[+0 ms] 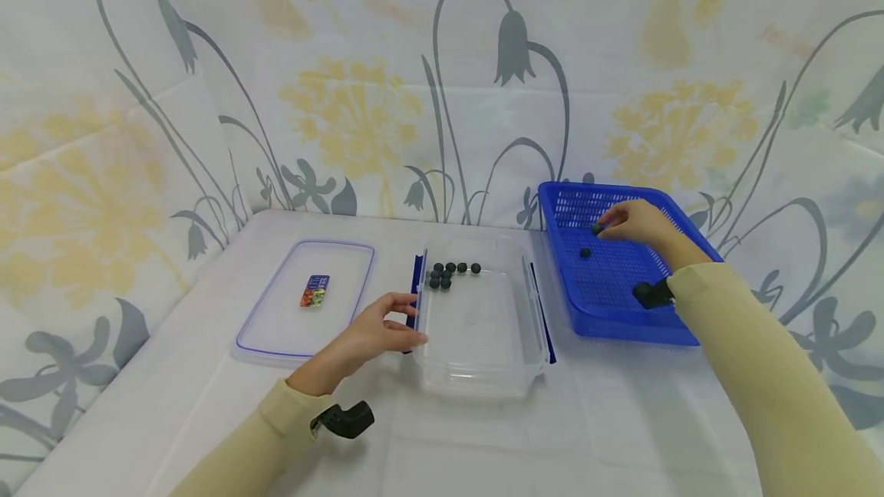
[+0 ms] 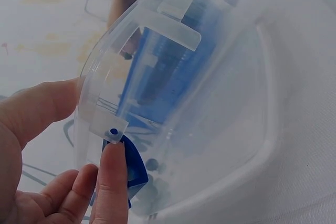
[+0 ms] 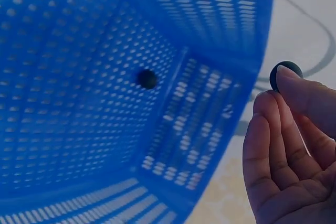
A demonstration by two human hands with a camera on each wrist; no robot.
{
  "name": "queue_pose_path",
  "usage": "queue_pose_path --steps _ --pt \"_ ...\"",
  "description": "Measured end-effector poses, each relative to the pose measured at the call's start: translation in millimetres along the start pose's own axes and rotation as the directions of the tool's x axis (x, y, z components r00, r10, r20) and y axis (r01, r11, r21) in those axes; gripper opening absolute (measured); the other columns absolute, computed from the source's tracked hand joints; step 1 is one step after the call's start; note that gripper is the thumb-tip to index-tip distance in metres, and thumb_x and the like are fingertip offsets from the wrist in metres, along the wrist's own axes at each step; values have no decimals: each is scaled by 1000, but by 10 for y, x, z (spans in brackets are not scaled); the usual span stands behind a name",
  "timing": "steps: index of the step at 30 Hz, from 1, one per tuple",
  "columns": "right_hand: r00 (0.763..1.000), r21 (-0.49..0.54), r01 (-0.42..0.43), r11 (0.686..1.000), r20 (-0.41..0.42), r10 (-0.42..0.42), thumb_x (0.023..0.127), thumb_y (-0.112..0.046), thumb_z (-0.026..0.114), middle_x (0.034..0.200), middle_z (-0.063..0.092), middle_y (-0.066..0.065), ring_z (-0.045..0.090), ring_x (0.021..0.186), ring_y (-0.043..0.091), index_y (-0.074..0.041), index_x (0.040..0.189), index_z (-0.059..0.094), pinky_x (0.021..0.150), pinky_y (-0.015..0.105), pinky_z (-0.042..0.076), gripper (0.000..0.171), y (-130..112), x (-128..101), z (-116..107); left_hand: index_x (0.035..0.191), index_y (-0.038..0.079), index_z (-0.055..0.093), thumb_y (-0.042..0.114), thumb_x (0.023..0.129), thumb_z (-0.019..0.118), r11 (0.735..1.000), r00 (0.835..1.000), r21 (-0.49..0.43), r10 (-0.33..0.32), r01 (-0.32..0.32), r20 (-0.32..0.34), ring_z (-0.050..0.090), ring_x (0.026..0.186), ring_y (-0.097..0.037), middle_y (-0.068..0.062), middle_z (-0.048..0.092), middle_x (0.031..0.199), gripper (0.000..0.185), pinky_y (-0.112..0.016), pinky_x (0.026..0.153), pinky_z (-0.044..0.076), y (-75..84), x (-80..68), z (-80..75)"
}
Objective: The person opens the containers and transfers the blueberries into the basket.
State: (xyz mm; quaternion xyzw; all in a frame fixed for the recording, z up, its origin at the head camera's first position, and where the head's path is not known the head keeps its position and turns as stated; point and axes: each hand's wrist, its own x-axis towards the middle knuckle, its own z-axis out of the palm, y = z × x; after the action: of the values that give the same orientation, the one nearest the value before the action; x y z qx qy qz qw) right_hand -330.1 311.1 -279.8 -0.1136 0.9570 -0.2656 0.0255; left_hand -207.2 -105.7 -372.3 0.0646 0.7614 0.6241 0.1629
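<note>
My right hand [image 1: 642, 225] pinches a small black ball [image 3: 286, 72] between thumb and fingers, above the back part of the blue plastic basket [image 1: 635, 328]. A second black ball [image 3: 147, 78] lies on the basket's perforated floor. Left of the basket stands a clear plastic container [image 1: 470, 386] with blue side latches, one of them the blue latch [image 2: 135, 169]. Several black balls [image 1: 442, 274] are grouped in its back left corner. My left hand [image 1: 383, 328] holds the container's left side, thumb at the rim and fingers outside by the latch.
Flat on the left of the table lies a clear lid [image 1: 269, 328] with a blue-lined edge and a colourful label [image 1: 315, 291] on it. A white cloth covers the table, and a flower-patterned curtain [image 1: 470, 136] hangs behind it.
</note>
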Motion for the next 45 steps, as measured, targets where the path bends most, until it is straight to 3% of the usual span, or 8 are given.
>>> queue_pose_path --steps 9,20,26,30,37,45 --pt "998 36 -59 998 -25 60 85 -17 67 98 61 21 58 90 37 9 112 57 80 52 47 38 324 -103 -33 135 3 41 8 78 75 1000 1000 2 11 -11 12 57 90 -20 -14 45 120 66 -33 78 54 5 -4 -21" --pt "994 46 -94 994 -43 96 85 -14 66 92 64 18 61 83 33 11 112 55 78 49 48 39 369 -121 -92 135 2 39 9 80 74 999 998 -13 32 -32 46 58 90 -19 -15 43 123 66 -34 80 53 -7 11 -15" --pt "998 67 -44 997 -50 48 87 -16 65 98 63 19 61 85 30 9 113 56 75 41 51 37 170 -82 -114 135 2 39 9 79 74 1000 999 -15 25 -25 40 57 91 -20 -15 44 122 67 -34 79 53 -1 -1 2" --pt "999 84 1 996 -43 2 87 -16 65 98 63 17 61 80 17 7 113 57 75 38 51 36 -37 -25 -84 136 2 39 8 79 74 1000 999 -11 20 -20 31 57 91 -20 -14 44 123 67 -34 79 53 3 -3 3" --pt "997 128 74 989 -34 -70 86 -12 67 96 62 15 56 90 30 6 109 59 78 39 47 31 -410 85 115 137 2 38 9 79 74 1000 1000 -10 13 -13 24 57 92 -20 -14 44 123 69 -34 78 53 -14 -25 0" --pt "989 162 145 976 -7 -146 85 -7 66 92 64 15 59 87 29 5 106 62 80 40 48 24 -733 183 343 137 3 38 9 79 74 1000 1000 -21 -3 4 24 57 93 -20 -13 44 123 69 -34 80 53 1 -13 -5"
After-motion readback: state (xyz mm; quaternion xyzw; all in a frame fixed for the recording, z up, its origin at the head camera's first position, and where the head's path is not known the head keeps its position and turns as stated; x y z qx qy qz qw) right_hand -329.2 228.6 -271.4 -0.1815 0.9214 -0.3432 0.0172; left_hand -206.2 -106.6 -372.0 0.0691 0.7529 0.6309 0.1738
